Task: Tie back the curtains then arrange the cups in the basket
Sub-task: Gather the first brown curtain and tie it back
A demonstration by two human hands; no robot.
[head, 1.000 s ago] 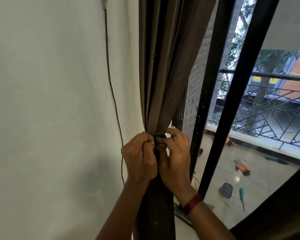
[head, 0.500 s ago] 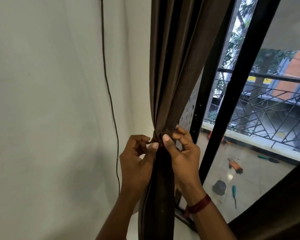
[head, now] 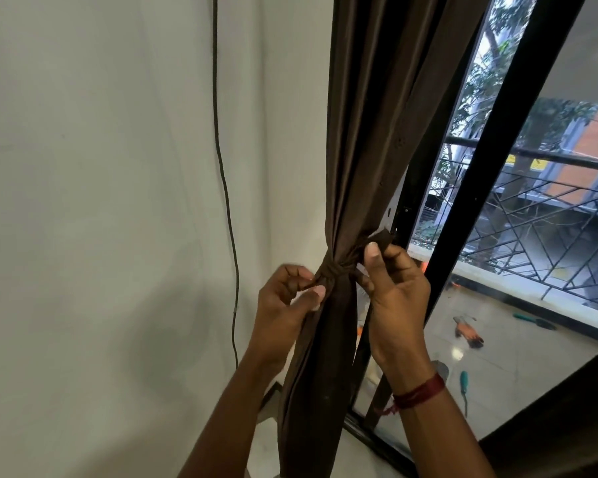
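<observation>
A red thread bracelet (head: 418, 395) circles the right wrist. Above it, the right hand (head: 394, 298) has its grip pinched on one tail of the dark brown fabric tie band (head: 335, 270), and the left hand (head: 283, 305) pinches the other tail. Each draws outward, probably to cinch the knot. The band gathers the long dark brown fabric curtain (head: 370, 132) into a bundle beside the white wall (head: 101, 201), off the black metal window frame (head: 491, 167), baring the glass. The cups and basket are out of view.

Daylight is admitted through the window (head: 532, 305) (at the right); the curtain (head: 377, 132) is rendered dark, and soft shadows are cast on the wall (head: 101, 201).
</observation>
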